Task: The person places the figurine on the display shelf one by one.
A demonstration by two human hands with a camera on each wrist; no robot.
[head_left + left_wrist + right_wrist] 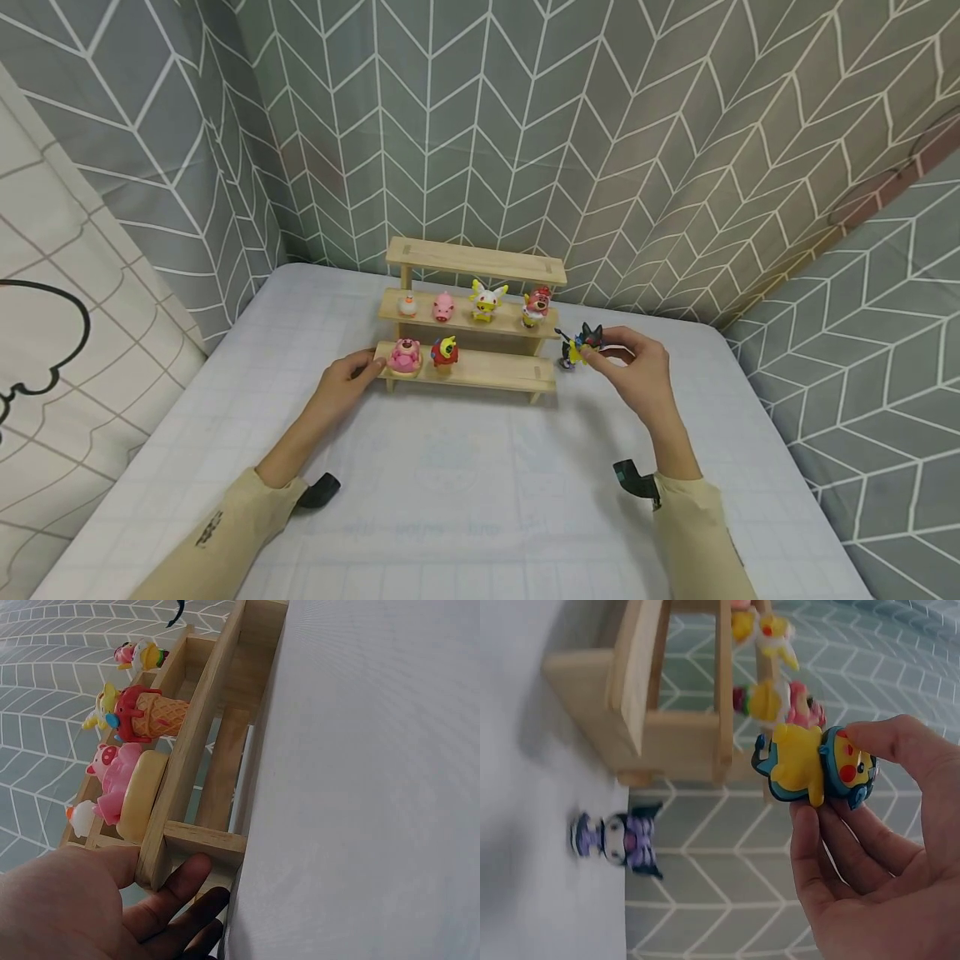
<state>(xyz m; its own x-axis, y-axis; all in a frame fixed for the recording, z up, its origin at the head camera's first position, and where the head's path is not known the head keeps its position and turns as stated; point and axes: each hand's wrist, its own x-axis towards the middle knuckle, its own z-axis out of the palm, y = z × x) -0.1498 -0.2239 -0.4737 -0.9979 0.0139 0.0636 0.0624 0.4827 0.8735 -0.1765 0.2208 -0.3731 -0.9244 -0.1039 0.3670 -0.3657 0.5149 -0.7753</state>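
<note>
A three-tier wooden display shelf [495, 372] stands on the table. My left hand [347, 382] holds the left end of its bottom tier, thumb against the board's end and fingers curled beneath. In my right hand [641, 371], thumb and fingers pinch a yellow figurine [802, 765] with a dark blue hood and cape, raised just off the shelf's right end. Behind it a black and purple figurine [619, 836] stands on the table. A pink figurine [406, 357] and a red figurine on a waffle cone [154, 715] occupy the bottom tier's left half.
Along the middle tier stand a small white figurine [407, 306], a pink pig [443, 307], a yellow-and-white eared figurine [486, 302] and a red-headed figurine [537, 307]. The top tier [476, 260] bears nothing. A patterned grey curtain [465, 125] hangs behind the white table [450, 500].
</note>
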